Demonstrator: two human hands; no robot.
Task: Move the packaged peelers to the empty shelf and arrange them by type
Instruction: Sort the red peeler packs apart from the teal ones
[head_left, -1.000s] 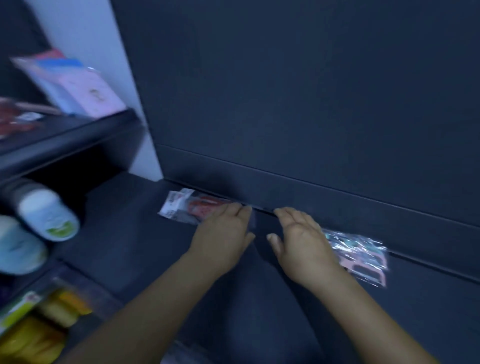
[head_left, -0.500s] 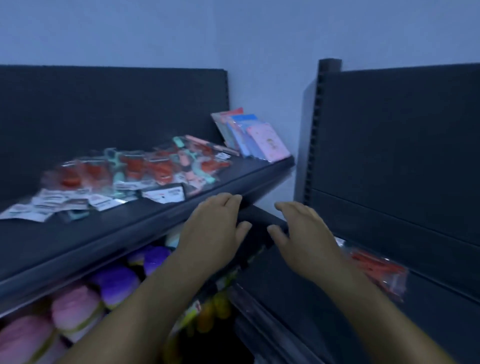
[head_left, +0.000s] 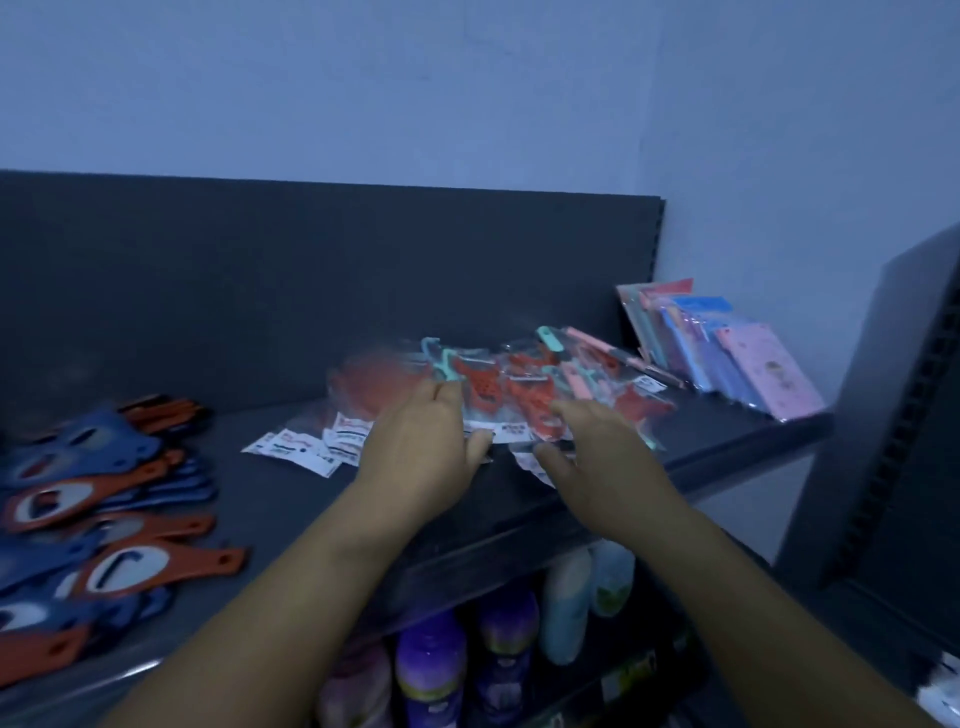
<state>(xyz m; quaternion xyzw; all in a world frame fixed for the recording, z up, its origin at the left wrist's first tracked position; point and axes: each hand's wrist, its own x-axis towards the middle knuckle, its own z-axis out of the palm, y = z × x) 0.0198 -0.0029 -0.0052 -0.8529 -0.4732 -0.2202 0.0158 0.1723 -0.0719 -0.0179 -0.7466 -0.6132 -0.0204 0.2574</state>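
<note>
Both hands have left the side shelf and now reach the peelers (head_left: 498, 389) piled on the dark shelf (head_left: 270, 499). The left hand (head_left: 421, 447) and right hand (head_left: 597, 452) lie spread on the packets; any grip seems unclear through blur.

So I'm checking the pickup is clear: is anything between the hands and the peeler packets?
Nothing visible: the left hand and the right hand are already at the front edge of the peeler packets.

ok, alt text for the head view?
Both hands, left hand and right hand, reach onto a heap of packaged peelers on a dark shelf. Orange and blue paddles lie left, pastel packets right.
</note>
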